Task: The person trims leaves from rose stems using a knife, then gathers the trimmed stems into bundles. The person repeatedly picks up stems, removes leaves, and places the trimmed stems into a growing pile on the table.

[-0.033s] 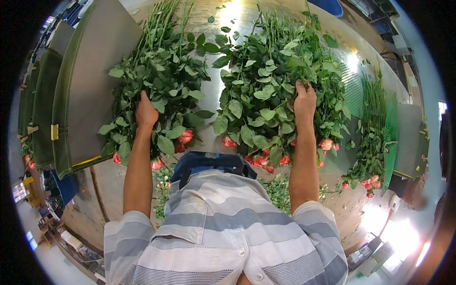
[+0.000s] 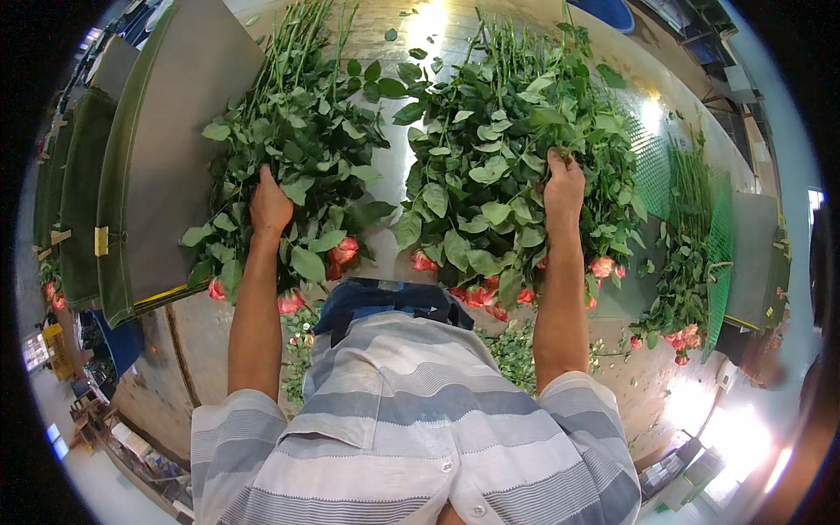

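Note:
Two large heaps of pink-and-cream roses lie on the metal table with their stems pointing away and their blooms toward me. In the left roses [image 2: 306, 140], my left hand [image 2: 270, 208] is curled in among the leaves, most of its fingers hidden by the foliage. My right hand [image 2: 564, 184] is closed on stems at the right side of the right roses [image 2: 490, 166], thumb and fingertips pinched together. What lies under both hands is covered by leaves. Several blooms, such as the rose bloom [image 2: 344, 251], hang near the table's front edge.
A grey panel with green edging [image 2: 184, 166] stands upright at the left, with more green-edged panels beside it. At the right, green netting [image 2: 719, 254] lies by another bunch of roses [image 2: 687, 219]. Cut leaves [image 2: 512, 350] lie on the floor below the table edge [image 2: 394, 254].

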